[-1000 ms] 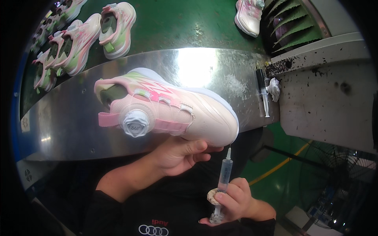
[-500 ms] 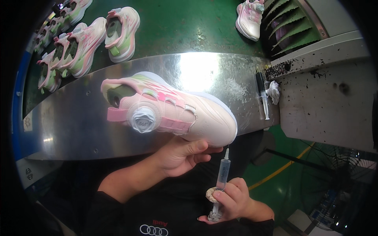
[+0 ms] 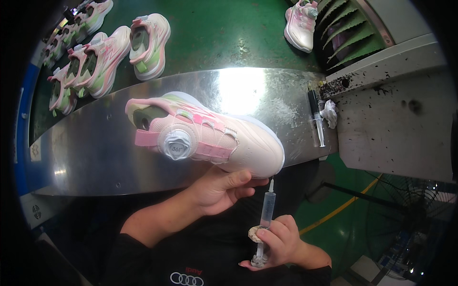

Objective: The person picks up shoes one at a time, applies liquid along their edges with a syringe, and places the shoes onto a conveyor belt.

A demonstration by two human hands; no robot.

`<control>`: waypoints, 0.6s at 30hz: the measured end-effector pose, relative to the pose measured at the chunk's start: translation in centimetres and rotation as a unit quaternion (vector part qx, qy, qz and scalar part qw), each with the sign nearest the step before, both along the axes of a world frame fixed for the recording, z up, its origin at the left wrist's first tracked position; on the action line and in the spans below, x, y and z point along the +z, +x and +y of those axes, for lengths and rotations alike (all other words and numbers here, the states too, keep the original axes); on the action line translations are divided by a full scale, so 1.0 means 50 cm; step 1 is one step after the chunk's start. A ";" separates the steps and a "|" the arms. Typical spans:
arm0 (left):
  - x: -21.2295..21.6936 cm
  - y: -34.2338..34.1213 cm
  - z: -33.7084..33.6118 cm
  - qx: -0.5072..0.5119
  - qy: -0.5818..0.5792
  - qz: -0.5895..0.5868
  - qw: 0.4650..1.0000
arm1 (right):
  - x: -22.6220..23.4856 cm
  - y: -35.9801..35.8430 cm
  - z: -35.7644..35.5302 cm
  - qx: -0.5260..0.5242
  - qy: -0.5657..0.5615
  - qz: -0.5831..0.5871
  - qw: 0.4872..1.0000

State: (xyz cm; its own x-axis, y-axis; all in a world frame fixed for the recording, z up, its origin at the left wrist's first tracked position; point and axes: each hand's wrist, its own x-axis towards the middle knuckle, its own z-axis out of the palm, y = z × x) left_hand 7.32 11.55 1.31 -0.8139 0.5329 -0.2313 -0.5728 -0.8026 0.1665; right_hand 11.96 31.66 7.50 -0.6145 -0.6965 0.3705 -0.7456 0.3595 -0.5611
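A pink and white sneaker [image 3: 255, 148] with a round white lacing dial lies tilted on its side above the metal ledge, its toe pointing right. My left hand [image 3: 222, 190] grips it from below near the toe, thumb on the near side and fingers curled under the sole. In my right hand [image 3: 281, 240] is a clear syringe [image 3: 268, 209], held upright with a whitish wrapped collar and plunger end between the fingers. The syringe's tip meets the edge of the toe, where sole and upper join. Whether it touches the shoe is hard to tell.
Several matching sneakers [image 3: 109, 57] stand at the far left on the green belt [image 3: 205, 43]; another sneaker [image 3: 300, 28] sits far right beside green flaps [image 3: 350, 35]. A dark-filled syringe [image 3: 315, 112] and crumpled white tissue [image 3: 329, 113] lie on the metal ledge [image 3: 86, 162].
The syringe tip has shifted slightly left along the toe edge, with my right hand following. The sneaker has turned a little in my left hand.
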 end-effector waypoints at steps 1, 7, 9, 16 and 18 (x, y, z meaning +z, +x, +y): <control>-0.001 0.002 -0.003 -0.001 -0.008 -0.004 1.000 | 0.003 0.000 -0.001 0.001 -0.002 0.000 1.000; 0.002 0.026 -0.023 -0.019 0.005 0.023 1.000 | -0.027 0.036 0.053 -0.024 -0.116 0.146 0.982; -0.014 0.049 -0.042 -0.040 0.041 0.041 0.997 | -0.027 0.002 0.078 -0.065 -0.066 0.158 0.983; 0.065 0.203 -0.167 0.034 -0.120 -0.068 0.990 | -0.091 -0.227 0.011 -0.080 -0.054 0.109 0.989; 0.072 0.186 -0.182 0.027 -0.195 -0.025 0.980 | -0.108 -0.264 -0.011 -0.087 -0.074 0.114 0.987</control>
State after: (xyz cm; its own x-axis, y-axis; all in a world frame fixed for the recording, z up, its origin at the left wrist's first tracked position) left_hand 16.60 2.46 4.90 -0.8211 0.3517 -0.4496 -0.5462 -0.7130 0.4397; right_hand -1.22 31.11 2.10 -0.6088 -0.5163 0.6023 -0.7929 0.4200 -0.4414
